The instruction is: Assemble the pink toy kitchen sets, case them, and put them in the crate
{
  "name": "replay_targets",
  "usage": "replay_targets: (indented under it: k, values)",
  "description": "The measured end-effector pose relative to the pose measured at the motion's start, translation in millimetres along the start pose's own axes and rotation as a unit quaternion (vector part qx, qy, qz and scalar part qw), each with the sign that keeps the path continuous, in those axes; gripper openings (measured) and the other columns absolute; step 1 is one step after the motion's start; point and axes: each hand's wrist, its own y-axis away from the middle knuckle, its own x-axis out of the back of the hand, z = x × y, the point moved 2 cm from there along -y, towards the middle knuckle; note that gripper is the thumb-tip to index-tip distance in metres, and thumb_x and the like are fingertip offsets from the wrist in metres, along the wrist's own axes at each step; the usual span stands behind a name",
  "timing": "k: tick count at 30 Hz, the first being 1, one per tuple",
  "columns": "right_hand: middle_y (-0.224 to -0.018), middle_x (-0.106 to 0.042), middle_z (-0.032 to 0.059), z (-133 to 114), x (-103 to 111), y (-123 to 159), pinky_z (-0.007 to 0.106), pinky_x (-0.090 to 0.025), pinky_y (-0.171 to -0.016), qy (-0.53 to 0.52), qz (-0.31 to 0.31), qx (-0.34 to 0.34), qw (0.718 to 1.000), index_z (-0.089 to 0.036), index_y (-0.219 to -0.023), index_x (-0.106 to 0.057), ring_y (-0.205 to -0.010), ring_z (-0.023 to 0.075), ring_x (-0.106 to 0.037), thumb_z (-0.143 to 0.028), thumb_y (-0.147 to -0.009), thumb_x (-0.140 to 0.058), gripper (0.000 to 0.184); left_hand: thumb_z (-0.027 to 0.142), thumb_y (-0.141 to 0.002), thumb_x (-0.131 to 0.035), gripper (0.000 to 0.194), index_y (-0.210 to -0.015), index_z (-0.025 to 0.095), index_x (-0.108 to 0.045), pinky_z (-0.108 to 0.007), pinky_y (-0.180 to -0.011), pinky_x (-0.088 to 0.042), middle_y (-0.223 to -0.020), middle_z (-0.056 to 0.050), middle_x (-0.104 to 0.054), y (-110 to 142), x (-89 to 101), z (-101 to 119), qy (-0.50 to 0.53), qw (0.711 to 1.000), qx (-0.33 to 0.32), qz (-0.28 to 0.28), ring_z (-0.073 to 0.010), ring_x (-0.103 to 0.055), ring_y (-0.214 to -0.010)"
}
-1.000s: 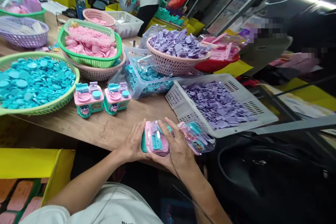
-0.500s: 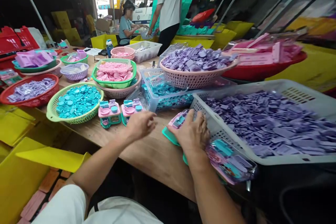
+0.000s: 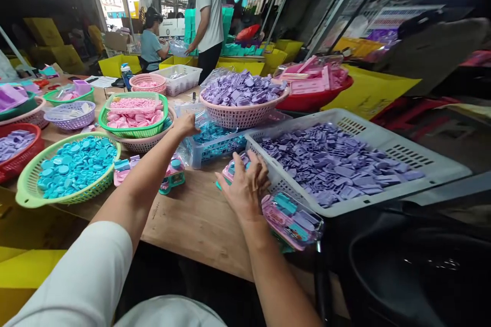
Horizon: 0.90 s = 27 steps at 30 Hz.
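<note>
My left hand reaches over the near left corner of a clear plastic bin with teal parts and clear film in it; its fingers are mostly hidden behind the hand. My right hand is arched, fingers apart, over a small pink and teal toy kitchen set, partly covered by that hand. Beside my right wrist lies another toy set, its pink, teal and purple parts under clear plastic. Two more toy sets stand left of centre, one a pink and teal toy stove, partly behind my left forearm.
A white crate of purple pieces fills the right side. A pink basket of purple parts sits behind the bin. On the left are a green basket of teal discs and a green tray of pink pieces. Two people work further back.
My left hand has moved forward from above the table to the clear bin. My right hand stays by the same toy set. The view has turned to the right.
</note>
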Motion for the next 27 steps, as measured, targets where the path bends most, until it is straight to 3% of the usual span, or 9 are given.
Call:
replay_targets:
  k: [5, 11, 13, 15, 18, 20, 23, 25, 27]
  values:
    - [-0.142, -0.041, 0.0194, -4, 20, -3, 0.057, -0.036, -0.106, -0.081, 0.043, 0.031, 0.995, -0.018, -0.131, -0.056, -0.132, 0.0365, -0.038, -0.039, -0.089, -0.06, 0.047, 0.033, -0.089, -0.065, 0.048, -0.132, 0.015, -0.059, -0.038, -0.106, -0.041, -0.129, -0.014, -0.065, 7, 4.6, -10, 0.006, 0.998, -0.01, 0.067, -0.0294, -0.057, -0.125]
    - [-0.138, -0.045, 0.019, -19, 8, -5, 0.057, -0.036, -0.109, -0.18, 0.026, 0.015, 0.983, -0.018, -0.127, -0.059, -0.13, 0.0346, -0.042, -0.04, -0.088, -0.06, 0.044, 0.021, -0.084, -0.069, 0.054, -0.135, 0.012, -0.055, -0.043, -0.11, -0.036, -0.135, -0.017, -0.062, 22, 19.8, -7, 0.027, 0.982, -0.026, 0.183, -0.0323, -0.055, -0.128]
    - [-0.139, -0.046, 0.0188, -22, 4, -4, 0.055, -0.04, -0.108, -0.26, 0.011, -0.016, 0.966, -0.018, -0.13, -0.057, -0.132, 0.0331, -0.043, -0.045, -0.088, -0.06, 0.049, 0.02, -0.084, -0.07, 0.055, -0.136, 0.012, -0.054, -0.044, -0.113, -0.034, -0.138, -0.017, -0.06, 37, 26.2, -3, 0.077, 0.969, -0.034, 0.231, -0.0316, -0.052, -0.131]
    - [-0.142, -0.045, 0.0198, -22, 2, -1, 0.05, -0.048, -0.101, -0.387, -0.016, -0.063, 0.92, -0.019, -0.141, -0.046, -0.131, 0.0307, -0.048, -0.054, -0.089, -0.055, 0.063, 0.027, -0.086, -0.069, 0.056, -0.138, 0.013, -0.053, -0.042, -0.112, -0.037, -0.139, -0.016, -0.059, 66, 28.6, 3, 0.186, 0.947, -0.061, 0.256, -0.0292, -0.053, -0.131]
    - [-0.151, -0.039, 0.0223, -19, 4, 7, 0.043, -0.056, -0.088, -0.552, -0.06, -0.105, 0.825, -0.022, -0.156, -0.015, -0.125, 0.0277, -0.057, -0.067, -0.09, -0.043, 0.084, 0.046, -0.088, -0.066, 0.056, -0.135, 0.018, -0.056, -0.039, -0.103, -0.048, -0.131, -0.012, -0.066, 132, 18.4, 13, 0.385, 0.895, -0.179, 0.136, -0.0248, -0.063, -0.119]
    - [-0.149, -0.044, 0.0206, -16, 7, 18, 0.042, -0.057, -0.083, -0.582, -0.073, -0.097, 0.804, -0.025, -0.157, -0.011, -0.118, 0.0263, -0.062, -0.068, -0.09, -0.041, 0.085, 0.052, -0.088, -0.065, 0.054, -0.131, 0.019, -0.06, -0.039, -0.1, -0.051, -0.123, -0.011, -0.07, 175, 8.3, 18, 0.445, 0.859, -0.253, 0.002, -0.0237, -0.067, -0.113]
    - [-0.121, -0.065, 0.0133, -5, 7, 43, 0.04, -0.057, -0.081, -0.506, -0.042, -0.068, 0.859, -0.023, -0.143, -0.042, -0.101, 0.0232, -0.067, -0.052, -0.094, -0.05, 0.058, 0.049, -0.086, -0.069, 0.051, -0.129, 0.022, -0.062, -0.039, -0.104, -0.048, -0.128, -0.011, -0.067, 210, 4.7, 12, 0.367, 0.875, -0.309, -0.071, -0.0244, -0.063, -0.119]
    - [-0.105, -0.068, 0.0107, 3, 6, 60, 0.041, -0.055, -0.086, -0.38, -0.015, -0.021, 0.925, -0.02, -0.126, -0.059, -0.096, 0.0228, -0.065, -0.035, -0.095, -0.051, 0.035, 0.046, -0.085, -0.072, 0.053, -0.13, 0.021, -0.06, -0.043, -0.111, -0.041, -0.137, -0.012, -0.061, 207, 9.9, -2, 0.233, 0.93, -0.284, -0.016, -0.0276, -0.054, -0.128]
    - [-0.105, -0.067, 0.0123, 9, 3, 77, 0.044, -0.051, -0.093, -0.227, -0.022, 0.035, 0.973, -0.019, -0.121, -0.066, -0.099, 0.0247, -0.061, -0.023, -0.094, -0.047, 0.033, 0.046, -0.085, -0.072, 0.062, -0.135, 0.015, -0.054, -0.049, -0.113, -0.036, -0.142, -0.016, -0.053, 193, 13.1, -21, 0.066, 0.981, -0.179, 0.035, -0.0335, -0.046, -0.133]
